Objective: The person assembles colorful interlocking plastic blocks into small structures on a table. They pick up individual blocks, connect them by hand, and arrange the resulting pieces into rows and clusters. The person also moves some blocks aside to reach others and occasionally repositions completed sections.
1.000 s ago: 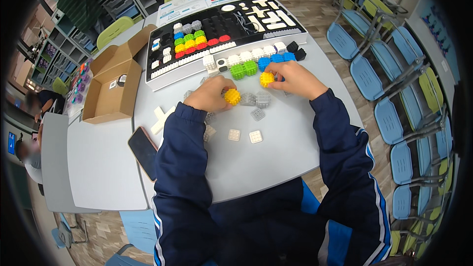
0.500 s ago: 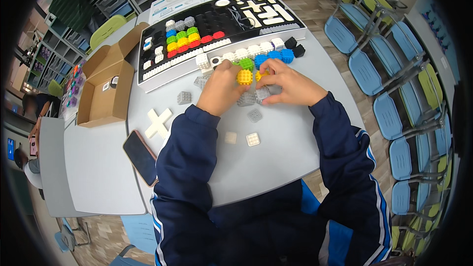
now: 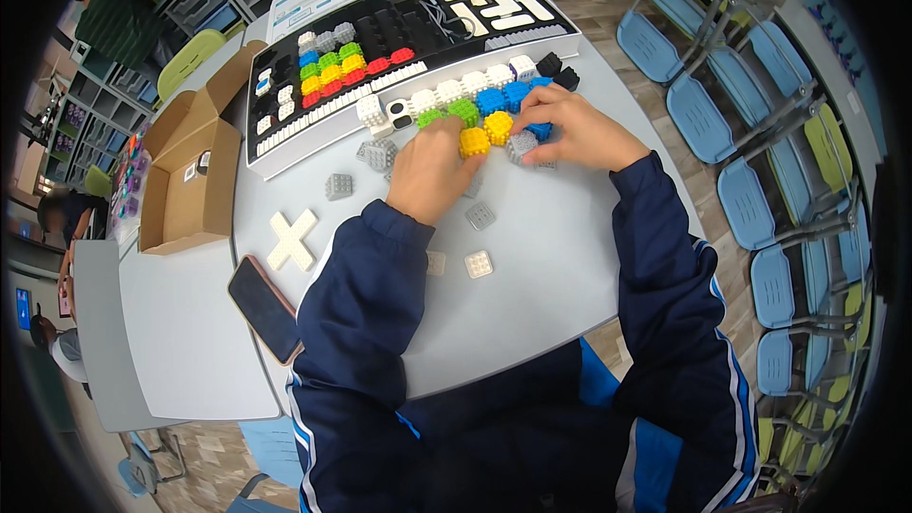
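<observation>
Head view is the only one I have, so I read everything from it: the left hand (image 3: 432, 166) lies knuckles-up on the grey table (image 3: 560, 256), its fingers curled forward and closed around a yellow studded cube (image 3: 474, 142), which sits at the fingertips just below the green cube (image 3: 464, 111) of the row. The right hand (image 3: 579, 128) comes in from the other side, fingers bent and pinching a second yellow cube (image 3: 498, 126) together with a grey cube (image 3: 521, 143) that touches it; the thumb is hidden under the hand, so I cannot tell how it presses. The two yellow cubes touch each other between the hands, which I judge is why both hands crowd so close: each steadies one block so the studs can meet. Behind them runs a line of joined cubes, white (image 3: 475, 84), blue (image 3: 503, 98) and black (image 3: 557, 70), set just in front of the black sorting tray (image 3: 418, 33), which holds coloured cubes in rows, near at hand for picking. Loose grey cubes (image 3: 339, 186) and flat pale tiles (image 3: 478, 264) lie scattered by the forearms, well apart from the work. A white cross-shaped piece (image 3: 292, 239) and a phone (image 3: 265, 309) rest left of the sleeve, an open cardboard box (image 3: 190, 190) beyond them, and blue folding chairs (image 3: 760, 190) stand to the right.
</observation>
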A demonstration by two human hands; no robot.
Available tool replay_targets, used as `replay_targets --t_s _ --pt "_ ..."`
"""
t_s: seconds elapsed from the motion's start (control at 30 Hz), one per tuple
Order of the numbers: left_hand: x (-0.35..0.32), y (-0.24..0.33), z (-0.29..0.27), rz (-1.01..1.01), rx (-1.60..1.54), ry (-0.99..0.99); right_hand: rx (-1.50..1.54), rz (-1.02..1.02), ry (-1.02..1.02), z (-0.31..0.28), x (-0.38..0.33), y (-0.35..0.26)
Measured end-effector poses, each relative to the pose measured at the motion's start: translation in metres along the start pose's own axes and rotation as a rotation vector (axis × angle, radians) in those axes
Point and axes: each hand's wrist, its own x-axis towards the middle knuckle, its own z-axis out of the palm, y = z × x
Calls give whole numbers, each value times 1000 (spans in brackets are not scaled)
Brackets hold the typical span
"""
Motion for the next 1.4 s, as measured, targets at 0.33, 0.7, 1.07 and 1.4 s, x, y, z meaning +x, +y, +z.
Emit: replay_targets --t_s 0.33,0.7,1.07,1.4 --pt "-1 5 10 11 41 48 37 65 5 -21 -10 9" --pt "-3 5 17 -14 15 112 42 45 226 -2 -2 12" --pt "0 -39 -69 -157 -126 87 -86 222 125 -27 -19 30" --pt "-6 -71 -77 -250 -3 -117 -130 77 275 -6 -11 22"
